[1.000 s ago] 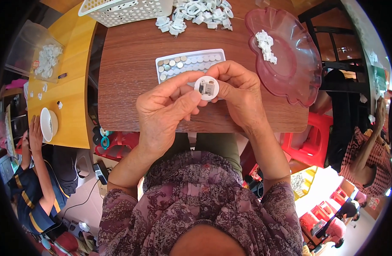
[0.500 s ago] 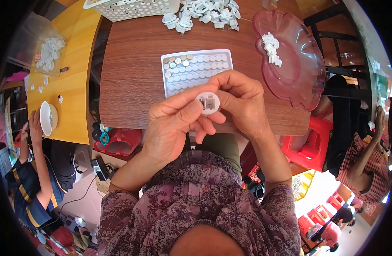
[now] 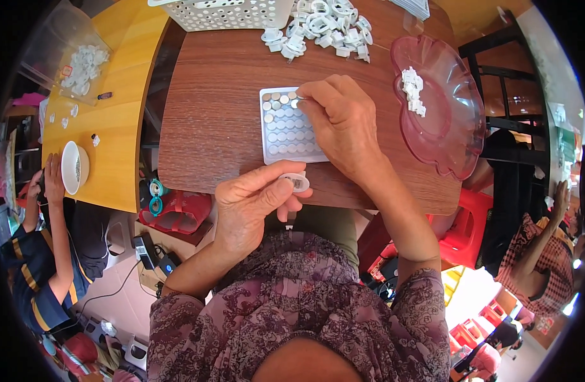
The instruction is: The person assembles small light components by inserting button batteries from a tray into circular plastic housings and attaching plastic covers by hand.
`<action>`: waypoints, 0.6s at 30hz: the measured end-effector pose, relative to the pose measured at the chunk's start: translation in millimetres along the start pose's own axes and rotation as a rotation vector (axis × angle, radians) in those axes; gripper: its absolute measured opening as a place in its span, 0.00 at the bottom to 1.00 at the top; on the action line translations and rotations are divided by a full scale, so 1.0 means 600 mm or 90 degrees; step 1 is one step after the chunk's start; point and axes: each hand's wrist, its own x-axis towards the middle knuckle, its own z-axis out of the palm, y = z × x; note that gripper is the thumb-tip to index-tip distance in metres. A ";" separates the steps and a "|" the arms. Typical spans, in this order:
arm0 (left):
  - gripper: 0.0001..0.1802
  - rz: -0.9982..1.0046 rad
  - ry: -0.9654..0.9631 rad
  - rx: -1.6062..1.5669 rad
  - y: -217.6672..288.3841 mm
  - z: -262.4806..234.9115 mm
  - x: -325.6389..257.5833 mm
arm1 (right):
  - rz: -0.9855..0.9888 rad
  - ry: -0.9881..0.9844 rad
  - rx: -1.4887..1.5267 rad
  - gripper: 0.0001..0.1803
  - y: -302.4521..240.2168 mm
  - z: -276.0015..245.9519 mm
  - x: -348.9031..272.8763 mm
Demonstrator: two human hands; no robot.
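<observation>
My left hand (image 3: 254, 200) pinches a small round white plastic piece (image 3: 297, 183) with metal contacts in its middle, just off the table's near edge. My right hand (image 3: 343, 124) reaches over a white blister tray (image 3: 267, 151), its thumb and forefinger closed at the end of the back row of button cells. The cell at those fingertips is mostly hidden by them. Several silver button cells (image 3: 276, 105) lie in the tray's back left pockets. My right hand covers the tray's right part.
A white perforated basket (image 3: 232, 16) and a heap of white plastic parts (image 3: 321, 28) stand at the back. On the right, a pink scalloped dish (image 3: 445, 121) holds white pieces (image 3: 413, 92). At the left, a co-worker's hands (image 3: 47, 184) are beside a white bowl (image 3: 75, 167).
My right hand has left the round white piece and moved forward to the tray's button cells. My left hand keeps the piece, now lower and tilted.
</observation>
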 end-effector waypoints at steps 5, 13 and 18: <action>0.16 -0.025 0.007 -0.012 0.005 -0.003 0.000 | -0.083 -0.043 -0.011 0.09 -0.016 0.008 0.000; 0.20 -0.064 0.002 -0.097 0.014 -0.021 -0.005 | -0.166 -0.090 -0.030 0.08 -0.024 0.032 0.009; 0.20 -0.064 0.002 -0.108 0.016 -0.024 -0.004 | -0.142 -0.119 0.008 0.06 -0.021 0.034 0.016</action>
